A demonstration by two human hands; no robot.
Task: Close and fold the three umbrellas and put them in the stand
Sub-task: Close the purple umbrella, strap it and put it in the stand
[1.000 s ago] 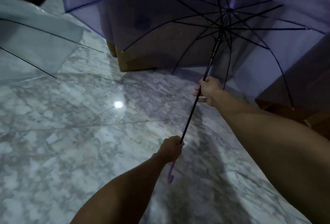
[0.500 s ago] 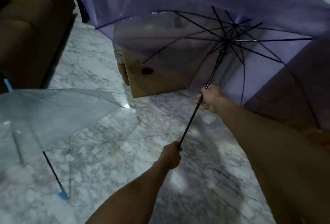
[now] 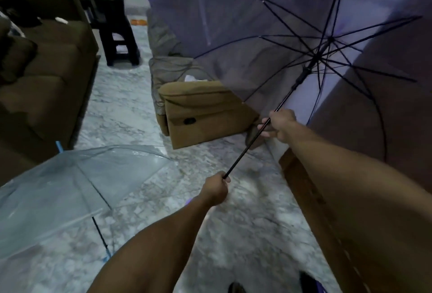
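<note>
In the head view, the left hand [image 3: 216, 188] grips the low end of the purple umbrella's black shaft [image 3: 247, 146], fingers curled tight round it, while the right hand [image 3: 279, 123] is wrapped round the same shaft further up. Beyond the right fingers the purple umbrella [image 3: 245, 35] is spread fully open; a clear umbrella [image 3: 58, 194] lies open on the marble floor [image 3: 245, 234], well left of the left fingers

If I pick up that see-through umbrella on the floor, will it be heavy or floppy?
Probably light: the clear umbrella looks like thin plastic film on a slim shaft. Its open canopy would likely stay fairly stiff, since its ribs hold it spread. It rests tilted on its rim on the marble floor, so a push might well roll or slide it.
</note>
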